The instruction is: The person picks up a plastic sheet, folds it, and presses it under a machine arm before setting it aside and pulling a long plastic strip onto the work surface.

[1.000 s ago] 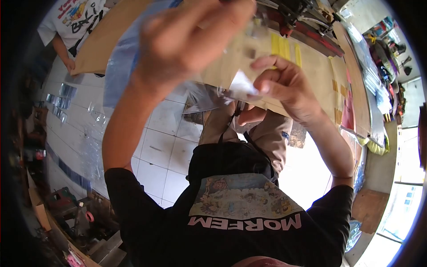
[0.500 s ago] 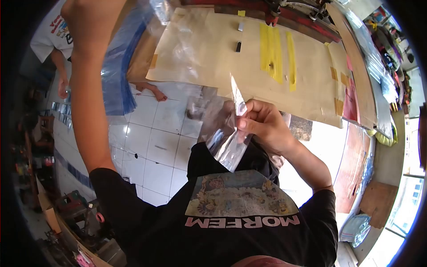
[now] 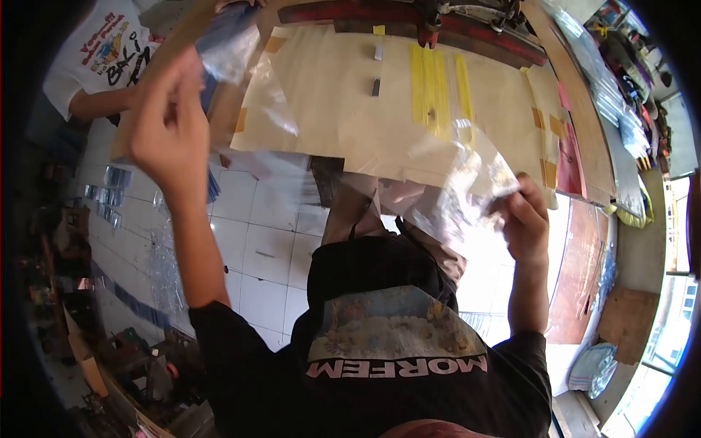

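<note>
A clear plastic sheet (image 3: 431,171) hangs between my two hands, in front of the near edge of the paper-covered table (image 3: 314,87). My right hand (image 3: 524,217) pinches its right end, where the film is crumpled and shiny. On the left, my left hand (image 3: 171,117) is raised with its fingers closed and blurred. Blurred clear film stretches near it, and what its fingertips hold is too smeared to make out. Yellow tape strips (image 3: 429,91) and two small pieces, one pale and one dark, lie on the brown paper.
A red metal bar (image 3: 321,14) with a clamp-like mechanism (image 3: 431,22) runs along the table's far side. Another person (image 3: 98,55) in a white shirt stands at the left, with blue plastic film (image 3: 223,33) near a hand. Plastic sheets (image 3: 599,87) lie at the right.
My left hand has come down and nearer. My right hand has moved right, and the film is now spread wide. The other person has leaned further in; the blue film has shifted.
</note>
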### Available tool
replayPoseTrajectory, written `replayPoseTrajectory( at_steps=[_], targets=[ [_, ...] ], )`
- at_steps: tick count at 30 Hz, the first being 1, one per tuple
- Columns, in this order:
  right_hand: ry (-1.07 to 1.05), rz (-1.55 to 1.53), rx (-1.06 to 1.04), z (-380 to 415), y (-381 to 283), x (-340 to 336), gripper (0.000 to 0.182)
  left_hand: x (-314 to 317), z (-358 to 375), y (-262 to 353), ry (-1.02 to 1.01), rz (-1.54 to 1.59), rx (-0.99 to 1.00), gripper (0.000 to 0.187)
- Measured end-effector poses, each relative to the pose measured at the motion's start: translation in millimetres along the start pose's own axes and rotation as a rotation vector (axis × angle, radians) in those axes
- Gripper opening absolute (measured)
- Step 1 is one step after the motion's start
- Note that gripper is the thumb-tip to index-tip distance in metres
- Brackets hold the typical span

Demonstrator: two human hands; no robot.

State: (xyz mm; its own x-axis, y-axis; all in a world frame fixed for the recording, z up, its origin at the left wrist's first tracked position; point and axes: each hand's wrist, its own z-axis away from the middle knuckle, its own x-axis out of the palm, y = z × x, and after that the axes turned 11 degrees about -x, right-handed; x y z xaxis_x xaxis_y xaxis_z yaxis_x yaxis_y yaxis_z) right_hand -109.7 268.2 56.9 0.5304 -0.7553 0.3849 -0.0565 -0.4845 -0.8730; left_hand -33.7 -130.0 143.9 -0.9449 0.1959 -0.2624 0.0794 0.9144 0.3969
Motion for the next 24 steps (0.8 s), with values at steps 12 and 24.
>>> replayPoseTrajectory(
  at_steps=[12, 24],
  targets=[
    [-0.369, 0.108, 0.131, 35, -27, -68, 0.005, -10, 164, 52, -0.19, 0.837, -0.974, 0.034],
    [-0.564, 0.708, 0.192, 18, 101, -92, 0.01, 5, 130, 42, 0.36, 0.827, -0.436, 0.027]
  ],
)
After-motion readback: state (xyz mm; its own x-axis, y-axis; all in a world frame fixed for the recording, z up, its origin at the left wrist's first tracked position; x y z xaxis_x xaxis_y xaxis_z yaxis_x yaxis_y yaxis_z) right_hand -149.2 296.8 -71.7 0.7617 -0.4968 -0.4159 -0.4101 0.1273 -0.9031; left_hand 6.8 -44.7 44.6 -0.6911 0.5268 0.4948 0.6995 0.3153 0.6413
